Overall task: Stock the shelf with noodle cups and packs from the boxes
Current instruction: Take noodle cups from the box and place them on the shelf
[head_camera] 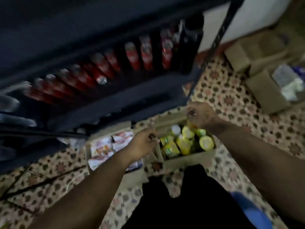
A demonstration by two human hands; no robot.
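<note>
The view is blurred by motion. Two open cardboard boxes stand on the floor in front of a dark shelf (115, 100). The right box (189, 158) holds several yellow noodle cups (206, 142). The left box (90, 152) holds white and orange noodle packs (102, 148). My right hand (200, 115) is over the far end of the cup box, fingers curled round the top of a yellow cup (191, 124). Between the two boxes hovers my left hand (142, 145), its fingers curled; the blur hides whether it holds anything.
A row of red bottles (102, 66) fills a shelf level above the boxes. More cardboard boxes (267, 95) stand at the right by the wall, one with pale wrapped goods. The floor has a patterned covering (231, 100). My dark legs (189, 204) are below the boxes.
</note>
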